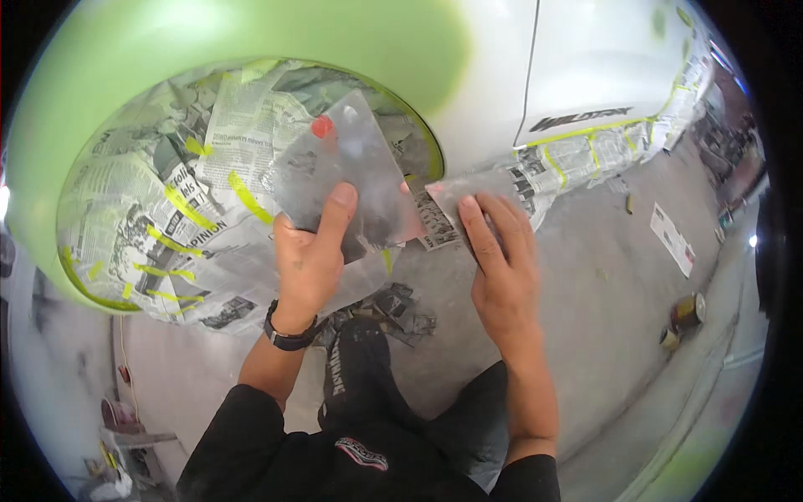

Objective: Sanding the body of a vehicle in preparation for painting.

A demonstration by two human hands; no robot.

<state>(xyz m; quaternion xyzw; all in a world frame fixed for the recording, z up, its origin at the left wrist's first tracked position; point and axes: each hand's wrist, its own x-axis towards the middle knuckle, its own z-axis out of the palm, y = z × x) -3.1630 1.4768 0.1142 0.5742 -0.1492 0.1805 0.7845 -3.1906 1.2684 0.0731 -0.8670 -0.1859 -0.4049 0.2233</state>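
Note:
My left hand [314,251] is closed on a flat grey mixing board [364,151], with the thumb laid on top and the fingers hidden beneath. A red dab of paste [322,126] sits near the board's upper left corner, and pinkish smears mark its right edge. In my right hand [506,272] is a thin grey putty spreader [477,186], its fingers pressed on the upper face. Pink residue shows along the spreader's left edge. A small gap lies between spreader and board.
Newspaper [159,243] and yellow tape cover the wheel arch of a vehicle with a pale green panel [360,33] and white door [602,75]. Taped paper [577,159] runs along its lower edge. On the floor are a can [688,310], a paper sheet [672,238] and crumpled newspaper [397,314].

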